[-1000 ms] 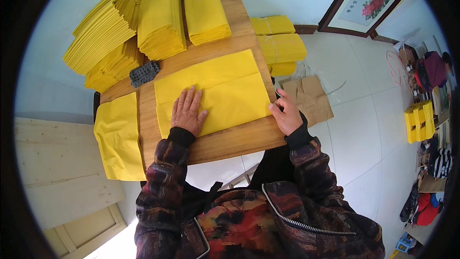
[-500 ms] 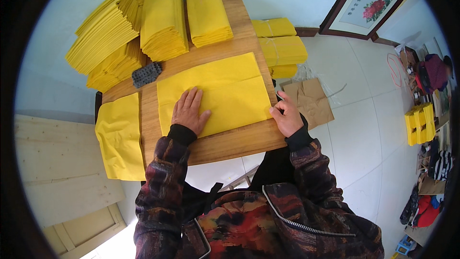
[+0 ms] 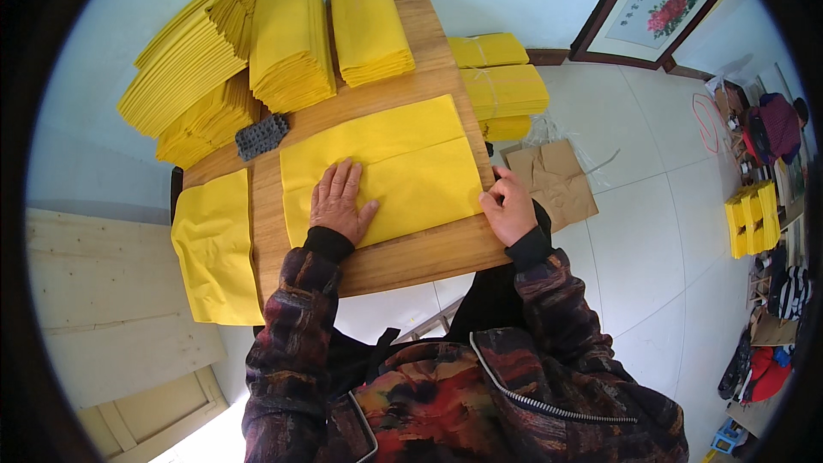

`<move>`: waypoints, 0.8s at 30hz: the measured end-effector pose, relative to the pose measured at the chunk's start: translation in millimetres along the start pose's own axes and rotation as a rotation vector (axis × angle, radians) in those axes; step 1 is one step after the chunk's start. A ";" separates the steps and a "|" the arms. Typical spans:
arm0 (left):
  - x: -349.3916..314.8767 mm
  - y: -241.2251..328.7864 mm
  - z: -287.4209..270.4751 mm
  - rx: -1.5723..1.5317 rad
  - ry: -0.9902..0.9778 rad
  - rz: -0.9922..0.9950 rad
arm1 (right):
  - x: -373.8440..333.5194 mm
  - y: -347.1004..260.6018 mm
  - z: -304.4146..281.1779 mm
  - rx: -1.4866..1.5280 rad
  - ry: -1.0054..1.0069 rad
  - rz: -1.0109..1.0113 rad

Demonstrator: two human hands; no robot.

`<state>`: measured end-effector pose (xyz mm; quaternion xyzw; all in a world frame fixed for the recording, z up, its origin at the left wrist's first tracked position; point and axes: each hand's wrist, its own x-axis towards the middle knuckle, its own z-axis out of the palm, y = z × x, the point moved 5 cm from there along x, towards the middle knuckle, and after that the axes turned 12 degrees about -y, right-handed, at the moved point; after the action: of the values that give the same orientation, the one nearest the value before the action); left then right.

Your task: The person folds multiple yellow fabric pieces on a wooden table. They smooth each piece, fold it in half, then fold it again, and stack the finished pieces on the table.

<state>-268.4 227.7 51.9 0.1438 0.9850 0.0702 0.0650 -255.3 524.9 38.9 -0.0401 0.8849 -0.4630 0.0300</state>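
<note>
A yellow fabric sheet (image 3: 411,150), creased across its upper part, lies flat on the wooden table (image 3: 403,270). My left hand (image 3: 340,206) rests palm down near its lower left, fingers stretched out and thumb apart. At the sheet's lower right corner, my right hand (image 3: 513,210) is closed, with the thumb at the edge and the other fingers curled. The fingertips under that corner are partly hidden. Beyond the left hand lies a dark grey knitted-looking pad (image 3: 261,136). Another yellow sheet (image 3: 214,244), wrinkled, hangs over the table's left edge.
Stacks of folded yellow fabric (image 3: 291,34) stand along the table's far side. Tied yellow bundles (image 3: 506,90) and brown paper (image 3: 553,180) lie beyond its right edge. A framed flower picture (image 3: 656,0) leans at the far right, above a cluttered shelf (image 3: 771,206).
My right hand has shifted slightly left and its raised fingers have curled in at the sheet's corner. My left hand stays flat on the sheet, barely moved.
</note>
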 end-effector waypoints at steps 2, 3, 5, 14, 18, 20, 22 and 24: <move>-0.8 1.0 -1.2 -0.014 -0.001 -0.001 | -2.5 -12.9 -3.7 -0.134 0.049 -0.053; -1.3 1.7 -2.2 -0.017 0.017 0.009 | -3.6 -17.8 -5.1 -0.199 0.057 -0.034; -1.5 1.4 -1.4 -0.010 0.010 0.006 | -7.3 -38.0 -9.6 -0.423 0.156 -0.168; 2.2 3.3 1.1 -0.020 0.033 -0.020 | 26.2 -81.1 67.3 -0.499 -0.163 -0.419; 0.6 2.1 1.5 -0.047 0.050 -0.026 | 32.7 -71.4 70.8 -0.685 -0.264 -0.193; -1.9 -1.0 1.3 -0.116 0.040 -0.041 | 30.4 -69.8 65.4 -0.724 -0.279 -0.168; -4.4 2.1 -0.1 -0.120 0.039 -0.057 | 28.3 -71.0 64.8 -0.757 -0.299 -0.178; -4.6 12.3 -0.3 -0.050 0.024 -0.100 | 27.1 -73.2 65.2 -0.764 -0.283 -0.192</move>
<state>-260.7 238.0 54.6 0.0919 0.9896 0.0931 0.0603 -273.2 427.3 61.5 -0.1941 0.9724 -0.0922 0.0910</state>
